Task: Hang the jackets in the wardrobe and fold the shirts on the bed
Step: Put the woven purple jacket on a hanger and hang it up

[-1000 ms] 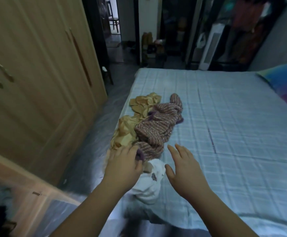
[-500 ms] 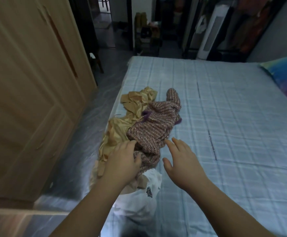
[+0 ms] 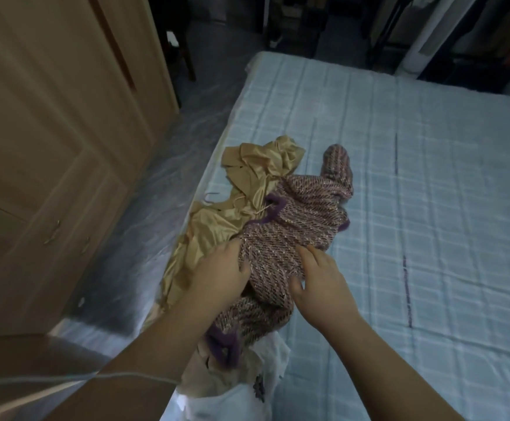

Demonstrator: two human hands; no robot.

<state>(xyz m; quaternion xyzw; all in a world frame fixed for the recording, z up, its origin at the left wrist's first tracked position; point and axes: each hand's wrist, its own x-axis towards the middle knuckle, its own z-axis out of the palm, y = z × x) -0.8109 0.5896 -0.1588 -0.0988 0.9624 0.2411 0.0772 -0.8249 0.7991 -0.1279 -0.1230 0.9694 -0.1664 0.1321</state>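
Bed [image 3: 414,238] with pale blue checked cover, wooden wardrobe [image 3: 50,132] alongside on the left. Nearest, a white garment [image 3: 241,399], cut off by the bottom edge; above it both hands on a pink-and-purple tweed jacket [image 3: 293,226]: left hand [image 3: 220,275] bunching its edge, fingertips hidden in the fabric; right hand [image 3: 320,281] pressing down, fingers spread. Beyond, a crumpled gold satin garment [image 3: 247,189], partly under the jacket, type indistinct.

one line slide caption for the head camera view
Both hands, left and right, press into a pink knit garment lying over a gold garment on the bed by the wardrobe.
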